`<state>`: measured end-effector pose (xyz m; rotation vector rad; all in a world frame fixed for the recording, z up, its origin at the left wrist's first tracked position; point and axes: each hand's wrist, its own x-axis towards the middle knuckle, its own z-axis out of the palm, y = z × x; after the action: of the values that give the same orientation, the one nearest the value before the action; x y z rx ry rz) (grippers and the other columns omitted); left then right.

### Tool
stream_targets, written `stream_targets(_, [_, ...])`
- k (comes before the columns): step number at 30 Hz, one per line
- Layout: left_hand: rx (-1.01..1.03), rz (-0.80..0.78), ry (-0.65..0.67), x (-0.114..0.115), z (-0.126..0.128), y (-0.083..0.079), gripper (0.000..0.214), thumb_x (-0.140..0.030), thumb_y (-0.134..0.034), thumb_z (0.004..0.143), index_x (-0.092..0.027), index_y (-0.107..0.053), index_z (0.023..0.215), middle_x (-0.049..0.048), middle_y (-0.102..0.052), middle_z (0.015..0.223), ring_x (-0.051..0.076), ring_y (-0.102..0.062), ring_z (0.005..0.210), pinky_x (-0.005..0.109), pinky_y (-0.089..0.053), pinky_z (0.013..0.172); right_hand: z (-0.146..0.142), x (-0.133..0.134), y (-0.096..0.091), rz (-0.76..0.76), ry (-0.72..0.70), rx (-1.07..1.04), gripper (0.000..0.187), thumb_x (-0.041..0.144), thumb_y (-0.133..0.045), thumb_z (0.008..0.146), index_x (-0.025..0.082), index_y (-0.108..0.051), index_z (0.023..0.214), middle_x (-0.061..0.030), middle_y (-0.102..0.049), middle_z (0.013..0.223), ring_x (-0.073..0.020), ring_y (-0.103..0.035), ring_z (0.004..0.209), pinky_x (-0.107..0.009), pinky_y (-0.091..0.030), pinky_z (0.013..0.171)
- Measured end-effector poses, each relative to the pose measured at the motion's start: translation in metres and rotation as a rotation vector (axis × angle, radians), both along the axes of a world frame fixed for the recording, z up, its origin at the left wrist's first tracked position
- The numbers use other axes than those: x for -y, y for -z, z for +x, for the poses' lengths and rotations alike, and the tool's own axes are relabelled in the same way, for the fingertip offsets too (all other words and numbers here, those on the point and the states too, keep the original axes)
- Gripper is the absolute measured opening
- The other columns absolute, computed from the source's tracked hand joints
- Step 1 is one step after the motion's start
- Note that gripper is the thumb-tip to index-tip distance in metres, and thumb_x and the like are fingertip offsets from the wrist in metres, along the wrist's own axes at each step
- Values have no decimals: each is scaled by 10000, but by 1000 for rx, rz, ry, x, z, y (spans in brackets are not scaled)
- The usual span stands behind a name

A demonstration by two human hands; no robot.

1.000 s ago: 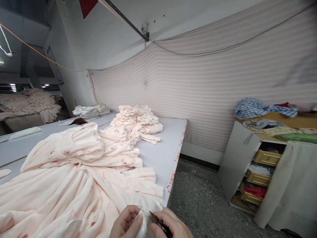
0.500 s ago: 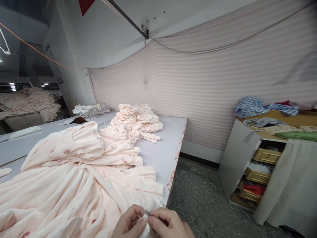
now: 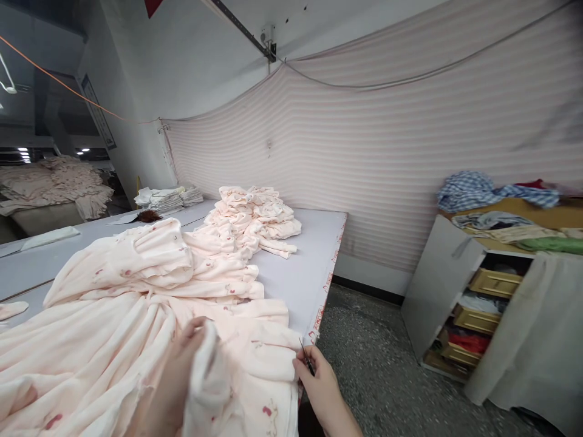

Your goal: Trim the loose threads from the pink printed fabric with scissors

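Fingers of the left hand point(image 3: 182, 370) bunch up pink fabric point(image 3: 136, 328) near the table's point(image 3: 300, 279) front edge; right hand point(image 3: 319, 388) pinches small snips point(image 3: 307, 359), blades pointing up, probably ready for threads.

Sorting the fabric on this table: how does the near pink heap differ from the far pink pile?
The near pink heap is large, spread loosely, gripped by the left hand. The far pink pile is smaller, stacked, untouched. Both are pale pink with small prints and lie on the grey table.
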<state>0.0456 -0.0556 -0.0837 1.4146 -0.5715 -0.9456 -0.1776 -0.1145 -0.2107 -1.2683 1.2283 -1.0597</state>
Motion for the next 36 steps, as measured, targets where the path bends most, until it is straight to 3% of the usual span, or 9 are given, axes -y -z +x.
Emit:
stream_targets(4, [552, 54, 499, 10, -49, 23, 263, -313, -720, 696, -234, -685, 944, 35, -707, 975, 253, -609, 983, 336, -436, 886, 6, -11, -25, -16, -56, 81, 189, 381, -589, 774, 200, -533, 766, 13, -544, 736, -183, -537, 727, -263, -447, 663])
stream_targets(7, [751, 85, 627, 14, -57, 30, 153, -257, -605, 767, -216, -659, 905, 49, -694, 940, 255, -610, 940, 355, -428, 871, 4, -18, -36, -48, -134, 165, 200, 390, -582, 799, 198, -533, 769, 11, -542, 737, -180, -543, 725, -261, -458, 667])
stream_targets(14, [618, 40, 342, 8, -23, 23, 223, -438, -489, 848, -234, -578, 837, 0, -587, 812, 239, -579, 842, 329, -420, 770, -12, -7, -22, -144, 19, -158, 284, 373, -566, 796, 195, -565, 1017, -59, -625, 922, -236, -595, 892, -324, -459, 818])
stream_targets(21, [513, -178, 46, 5, -45, 3, 281, -471, -563, 807, -220, -527, 687, 72, -524, 1326, 304, -408, 1276, 447, -277, 1049, 2, 0, -45, -121, -75, -294, 303, 216, -545, 728, 214, -649, 1013, -17, -625, 799, -210, -574, 738, -299, -439, 700])
stream_targets(23, [323, -186, -3, 3, -45, -1, 282, -476, -598, 792, -209, -550, 715, 74, -595, 1244, 281, -541, 1127, 392, -407, 936, 4, 5, -47, -116, -77, -269, 165, 225, -531, 745, 199, -659, 846, 0, -604, 711, -194, -552, 680, -275, -418, 647])
stream_targets(26, [88, -168, 55, -2, -41, -3, 271, -442, -653, 770, -214, -517, 718, -24, -627, 653, 142, -553, 563, 223, -427, 539, 3, 6, -49, -113, -93, -219, 131, 243, -509, 770, 188, -627, 783, 47, -507, 580, -156, -484, 567, -232, -370, 543])
stream_targets(28, [238, -149, 153, -6, -39, -1, 219, -410, -674, 760, -229, -550, 764, -65, -531, 530, 126, -485, 477, 207, -382, 482, 1, 2, -53, -127, -101, -184, 136, 244, -503, 779, 185, -618, 821, 50, -509, 596, -151, -483, 578, -222, -374, 547])
stream_targets(32, [921, -101, 473, -11, -49, 13, 403, -299, -776, 640, -266, -648, 1021, 29, -676, 931, 244, -641, 829, 299, -493, 715, -1, -9, -71, -204, -121, -126, 116, 241, -522, 794, 184, -624, 788, 6, -606, 731, -166, -535, 680, -221, -403, 614])
stream_targets(36, [1267, -148, 570, -12, -61, 26, 228, -106, -506, 801, -236, -597, 964, 41, -611, 861, 208, -633, 723, 295, -501, 642, -4, -14, -87, -228, -129, -130, 112, 228, -510, 806, 183, -611, 786, -7, -619, 735, -170, -547, 671, -221, -399, 582])
